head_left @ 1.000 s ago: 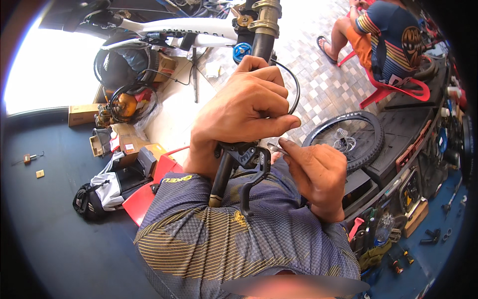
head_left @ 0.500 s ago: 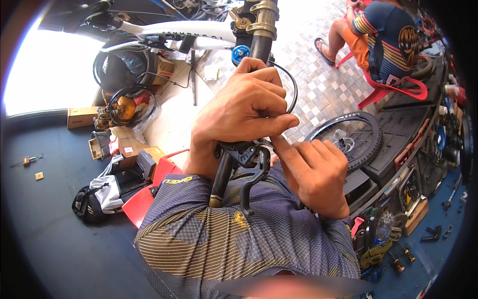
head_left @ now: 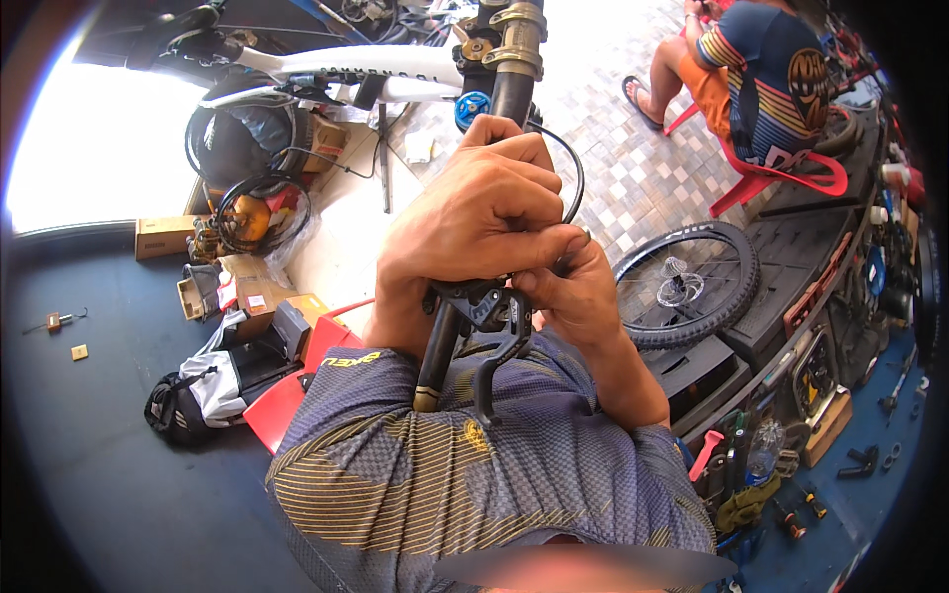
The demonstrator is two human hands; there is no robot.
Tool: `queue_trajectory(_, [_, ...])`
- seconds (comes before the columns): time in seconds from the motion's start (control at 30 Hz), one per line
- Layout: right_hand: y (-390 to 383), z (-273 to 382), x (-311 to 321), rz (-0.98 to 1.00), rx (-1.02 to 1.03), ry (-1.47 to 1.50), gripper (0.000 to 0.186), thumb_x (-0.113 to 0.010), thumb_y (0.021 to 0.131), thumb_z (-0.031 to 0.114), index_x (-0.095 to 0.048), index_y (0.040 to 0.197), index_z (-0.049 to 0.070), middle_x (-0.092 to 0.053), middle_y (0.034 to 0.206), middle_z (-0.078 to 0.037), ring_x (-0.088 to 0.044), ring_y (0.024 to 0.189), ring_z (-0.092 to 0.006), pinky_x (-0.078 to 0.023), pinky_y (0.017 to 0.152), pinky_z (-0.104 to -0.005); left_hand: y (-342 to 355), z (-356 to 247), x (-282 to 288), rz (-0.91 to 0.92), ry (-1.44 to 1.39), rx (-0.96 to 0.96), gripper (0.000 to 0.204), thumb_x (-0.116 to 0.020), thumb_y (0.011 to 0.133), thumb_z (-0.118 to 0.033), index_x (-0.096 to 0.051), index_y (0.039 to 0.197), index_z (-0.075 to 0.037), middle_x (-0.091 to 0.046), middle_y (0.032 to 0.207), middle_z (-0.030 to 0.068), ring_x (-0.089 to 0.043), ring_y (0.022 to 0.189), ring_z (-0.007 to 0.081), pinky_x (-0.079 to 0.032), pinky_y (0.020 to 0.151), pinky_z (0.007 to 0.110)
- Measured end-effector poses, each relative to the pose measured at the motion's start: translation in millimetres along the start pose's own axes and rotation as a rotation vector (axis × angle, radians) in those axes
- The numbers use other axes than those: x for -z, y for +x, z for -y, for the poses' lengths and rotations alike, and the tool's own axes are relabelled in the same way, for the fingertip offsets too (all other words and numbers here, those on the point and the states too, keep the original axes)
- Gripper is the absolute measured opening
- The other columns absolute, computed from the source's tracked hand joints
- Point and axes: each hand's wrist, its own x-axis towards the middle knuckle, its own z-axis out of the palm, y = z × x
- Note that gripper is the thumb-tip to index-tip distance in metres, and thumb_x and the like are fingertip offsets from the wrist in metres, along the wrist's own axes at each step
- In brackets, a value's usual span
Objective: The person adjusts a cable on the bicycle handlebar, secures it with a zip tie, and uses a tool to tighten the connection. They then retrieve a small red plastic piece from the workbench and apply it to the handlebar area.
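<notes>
A bicycle handlebar runs from the top middle down toward my chest, its bare lower end near my shirt. My left hand is closed over the bar, thumb pressed against the curled index finger. A thin black brake hose loops from the bar and goes in under that thumb. Just below the fist, a black brake lever is clamped to the bar, its blade pointing at me. My right hand is pinched beside the lever body, right under the left thumb; whatever its fingertips hold is hidden.
A white bicycle frame lies across the far left. A wheel with a disc rotor rests at right, near a bench with tools. Cartons and a red chair are at left. Another person sits far right.
My right hand has moved up and left, its fist turning into a pinch close under the left thumb. The bar and my left hand have shifted slightly left.
</notes>
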Motion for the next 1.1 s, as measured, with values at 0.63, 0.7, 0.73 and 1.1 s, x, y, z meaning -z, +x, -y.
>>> queue_trajectory(0.63, [8.0,-20.3,5.2,0.151,0.045,0.211,0.012,-0.073,0.097,0.011,-0.067,0.105,0.004,-0.066,0.086,0.002,-0.056,0.07,-0.0034,-0.043,0.057,-0.0195,2.7,-2.1,0.8,-0.004,0.01,0.004,0.037,-0.075,0.086,-0.031,-0.059,0.06,-0.011,-0.054,0.064,-0.0043,-0.058,0.082,0.0154,-0.034,0.096,0.037])
queue_trajectory(0.7, [7.6,-20.2,4.5,0.14,0.045,0.213,0.014,-0.074,0.097,0.012,-0.067,0.105,0.004,-0.066,0.087,0.001,-0.056,0.07,-0.0032,-0.042,0.057,-0.0193,3.0,-2.6,0.4,0.0,0.017,0.004,0.036,-0.075,0.086,-0.031,-0.059,0.06,-0.011,-0.054,0.064,-0.0043,-0.058,0.082,0.0154,-0.034,0.096,0.037])
queue_trajectory(0.73, [8.9,-19.4,1.5,0.133,0.057,0.206,0.015,-0.075,0.097,0.013,-0.067,0.106,0.004,-0.065,0.086,0.002,-0.056,0.07,-0.0031,-0.042,0.056,-0.0191,3.0,-2.9,0.2,0.001,0.021,0.004,0.036,-0.075,0.086,-0.031,-0.059,0.06,-0.011,-0.054,0.064,-0.0044,-0.058,0.082,0.0154,-0.034,0.096,0.037])
queue_trajectory(1.1, [23.5,24.9,36.5,0.17,0.053,0.332,0.034,-0.064,0.103,0.026,-0.063,0.123,-0.002,-0.055,0.073,0.004,-0.035,0.049,-0.0001,-0.027,0.044,-0.0208,2.9,-6.3,-2.3,-0.005,-0.008,0.034,0.034,-0.074,0.087,-0.033,-0.063,0.063,-0.011,-0.055,0.065,-0.0052,-0.056,0.081,0.0159,-0.033,0.098,0.039])
